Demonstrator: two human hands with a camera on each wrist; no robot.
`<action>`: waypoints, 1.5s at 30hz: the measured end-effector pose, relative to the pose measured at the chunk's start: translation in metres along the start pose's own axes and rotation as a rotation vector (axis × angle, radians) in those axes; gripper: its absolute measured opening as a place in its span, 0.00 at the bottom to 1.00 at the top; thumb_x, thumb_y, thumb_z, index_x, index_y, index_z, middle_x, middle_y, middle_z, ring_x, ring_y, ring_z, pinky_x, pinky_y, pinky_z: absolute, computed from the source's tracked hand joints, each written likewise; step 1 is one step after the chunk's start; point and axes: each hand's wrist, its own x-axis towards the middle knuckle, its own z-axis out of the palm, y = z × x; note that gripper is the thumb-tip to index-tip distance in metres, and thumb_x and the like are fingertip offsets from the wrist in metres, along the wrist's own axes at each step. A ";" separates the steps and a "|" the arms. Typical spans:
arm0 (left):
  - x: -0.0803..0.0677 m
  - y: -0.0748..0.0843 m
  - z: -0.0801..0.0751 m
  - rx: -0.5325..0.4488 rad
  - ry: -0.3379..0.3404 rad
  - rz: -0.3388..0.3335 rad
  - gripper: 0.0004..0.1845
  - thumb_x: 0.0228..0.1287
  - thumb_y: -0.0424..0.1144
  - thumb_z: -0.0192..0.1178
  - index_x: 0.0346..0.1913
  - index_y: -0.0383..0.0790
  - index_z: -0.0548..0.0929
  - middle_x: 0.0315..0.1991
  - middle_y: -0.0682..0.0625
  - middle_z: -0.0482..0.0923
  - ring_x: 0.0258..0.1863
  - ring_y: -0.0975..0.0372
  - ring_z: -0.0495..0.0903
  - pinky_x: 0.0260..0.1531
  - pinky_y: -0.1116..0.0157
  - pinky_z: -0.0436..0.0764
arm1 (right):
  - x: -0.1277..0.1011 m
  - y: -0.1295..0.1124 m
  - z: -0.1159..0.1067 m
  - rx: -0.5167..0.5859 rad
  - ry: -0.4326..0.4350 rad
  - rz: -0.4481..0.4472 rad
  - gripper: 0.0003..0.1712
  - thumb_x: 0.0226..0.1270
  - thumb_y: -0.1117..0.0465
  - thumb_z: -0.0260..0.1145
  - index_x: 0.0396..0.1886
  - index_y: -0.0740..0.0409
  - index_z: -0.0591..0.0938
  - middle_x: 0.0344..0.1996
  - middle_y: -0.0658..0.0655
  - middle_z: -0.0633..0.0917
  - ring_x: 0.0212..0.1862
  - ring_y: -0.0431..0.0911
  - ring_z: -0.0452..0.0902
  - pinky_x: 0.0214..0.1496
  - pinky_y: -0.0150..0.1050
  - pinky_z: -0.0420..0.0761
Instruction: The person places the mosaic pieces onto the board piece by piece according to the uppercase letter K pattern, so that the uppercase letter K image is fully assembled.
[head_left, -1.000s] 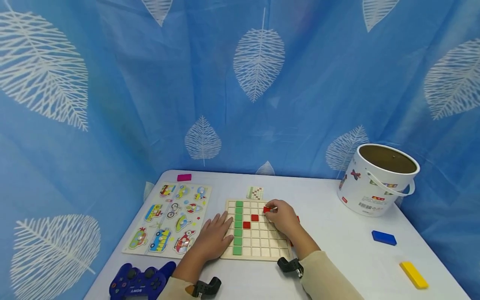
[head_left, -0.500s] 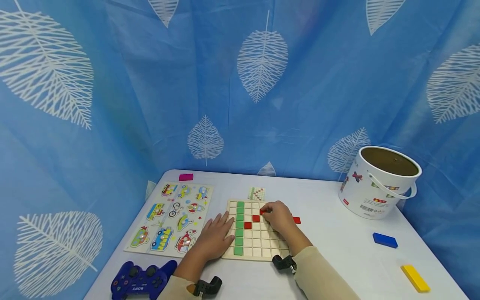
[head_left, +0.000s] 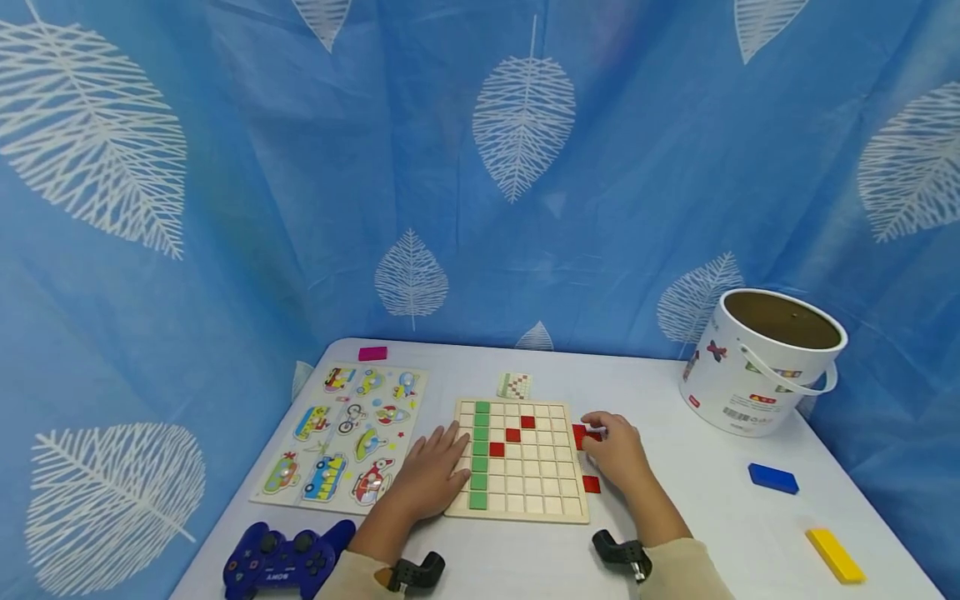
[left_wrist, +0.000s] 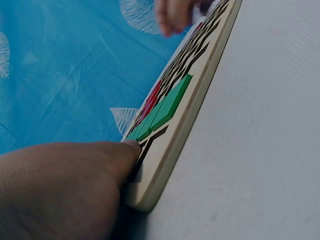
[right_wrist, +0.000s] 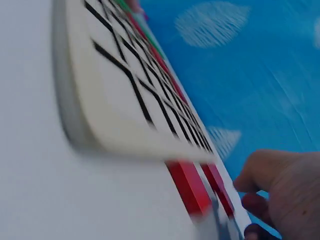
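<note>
A square wooden grid board (head_left: 540,507) lies flat on the white table. A column of green tiles (head_left: 478,473) fills its left part, and three red tiles (head_left: 513,435) form a diagonal up to the right. My left hand (head_left: 427,475) rests on the board's left edge, fingers spread; its thumb (left_wrist: 131,144) touches the edge in the left wrist view. Beyond the board's right edge lie loose red tiles (head_left: 592,484). Over the farther ones hovers my right hand (head_left: 621,452), its fingers bent and slightly parted; in the right wrist view a gap separates them from the tiles.
A small pattern card (head_left: 516,385) lies behind the board. To the left are a vehicle picture puzzle (head_left: 341,446), a blue game controller (head_left: 281,560) and a magenta block (head_left: 372,354). A white bucket (head_left: 738,387), a blue block (head_left: 773,478) and a yellow block (head_left: 836,556) stand right.
My right hand has set a red tile into the upper part of the board, let go and moved right to the loose red tiles. The left hand has stayed in place.
</note>
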 end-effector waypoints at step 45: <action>0.001 0.003 -0.003 0.006 0.004 0.007 0.35 0.79 0.55 0.54 0.82 0.48 0.64 0.85 0.47 0.51 0.85 0.48 0.49 0.82 0.42 0.50 | 0.047 -0.039 0.035 -0.026 -0.081 -0.127 0.18 0.71 0.60 0.72 0.58 0.57 0.86 0.55 0.61 0.83 0.58 0.57 0.79 0.61 0.57 0.81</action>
